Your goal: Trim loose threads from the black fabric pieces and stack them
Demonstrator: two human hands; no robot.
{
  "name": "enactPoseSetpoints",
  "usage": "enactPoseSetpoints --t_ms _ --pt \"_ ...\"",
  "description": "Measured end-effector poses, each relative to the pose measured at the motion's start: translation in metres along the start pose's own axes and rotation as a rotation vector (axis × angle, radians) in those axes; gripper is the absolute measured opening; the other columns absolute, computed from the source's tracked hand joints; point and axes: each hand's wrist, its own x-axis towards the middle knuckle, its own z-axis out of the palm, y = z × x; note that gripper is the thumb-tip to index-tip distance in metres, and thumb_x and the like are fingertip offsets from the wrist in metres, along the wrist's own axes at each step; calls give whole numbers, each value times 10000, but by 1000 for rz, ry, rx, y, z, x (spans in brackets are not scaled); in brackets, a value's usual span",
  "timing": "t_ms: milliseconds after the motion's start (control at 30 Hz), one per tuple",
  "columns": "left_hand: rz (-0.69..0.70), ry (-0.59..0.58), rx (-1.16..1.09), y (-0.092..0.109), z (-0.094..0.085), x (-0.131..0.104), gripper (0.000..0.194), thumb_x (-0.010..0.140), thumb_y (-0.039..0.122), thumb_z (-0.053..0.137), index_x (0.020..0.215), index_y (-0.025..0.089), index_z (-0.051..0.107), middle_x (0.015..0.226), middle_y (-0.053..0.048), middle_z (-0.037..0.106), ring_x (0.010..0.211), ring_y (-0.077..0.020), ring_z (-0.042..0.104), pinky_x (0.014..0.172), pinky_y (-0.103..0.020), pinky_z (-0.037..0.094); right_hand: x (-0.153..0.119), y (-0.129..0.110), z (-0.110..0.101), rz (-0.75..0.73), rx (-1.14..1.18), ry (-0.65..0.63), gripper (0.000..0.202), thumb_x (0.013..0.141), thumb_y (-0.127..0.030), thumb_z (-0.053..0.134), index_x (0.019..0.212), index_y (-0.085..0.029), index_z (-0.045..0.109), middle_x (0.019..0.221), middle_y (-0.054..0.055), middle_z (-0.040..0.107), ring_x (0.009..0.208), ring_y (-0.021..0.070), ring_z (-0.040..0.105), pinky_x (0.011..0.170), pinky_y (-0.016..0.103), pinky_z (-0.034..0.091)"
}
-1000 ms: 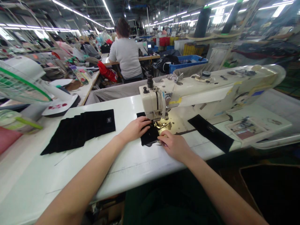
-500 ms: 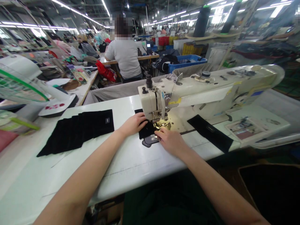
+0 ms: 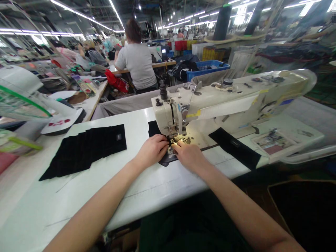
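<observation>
Under the head of a cream sewing machine (image 3: 231, 92) lies a black fabric piece (image 3: 153, 128), mostly covered by my left hand and the machine. My left hand (image 3: 152, 149) is closed at its front edge, fingertips bent in beside the needle. Facing it, my right hand (image 3: 188, 154) is closed too, thumb and forefinger together by the presser foot (image 3: 173, 139); what they pinch is hidden. A fanned stack of black fabric pieces (image 3: 86, 148) lies to the left, the top one bearing a small grey label (image 3: 119, 137). Another labelled black piece (image 3: 233, 147) rests on the right.
A white fan (image 3: 21, 91) stands at the far left of the white table (image 3: 141, 196). Dark thread cones (image 3: 222, 24) rise behind the machine. Beyond it are a blue basket (image 3: 208, 68) and a seated person in a grey shirt (image 3: 136, 64).
My left hand has slid toward me and right along the black piece, its fingers curling in next to the needle. My right hand stays near the presser foot. The view has shifted slightly.
</observation>
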Motion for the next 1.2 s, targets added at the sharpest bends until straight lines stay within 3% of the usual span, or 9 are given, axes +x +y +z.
enactPoseSetpoints --t_ms 100,233,433,1200 --pt "38 12 -45 16 2 -14 274 953 218 456 1072 118 682 1084 -142 665 1023 -246 618 896 -395 550 -4 -1 -2 10 4 -3 288 1024 -290 348 1189 -217 573 1071 87 633 809 202 650 644 294 462" --pt "54 31 -74 17 4 -19 296 954 200 451 1155 116 652 1145 -158 653 1066 -252 612 927 -416 548 -18 -4 0 41 19 -7 278 994 -268 421 1224 -218 568 1089 83 626 822 206 653 633 294 456" --pt "58 26 -69 13 5 -16 282 949 212 469 1139 144 665 1123 -144 651 1074 -258 604 931 -425 542 -35 -7 11 72 65 33 324 971 -255 457 1276 -218 557 1057 64 643 807 205 652 610 284 434" --pt "6 12 -61 10 6 -10 288 958 250 466 1134 135 662 1114 -137 641 1065 -260 581 952 -441 523 -33 -8 17 87 93 88 304 961 -246 470 1240 -217 587 998 54 666 778 195 652 599 275 413"
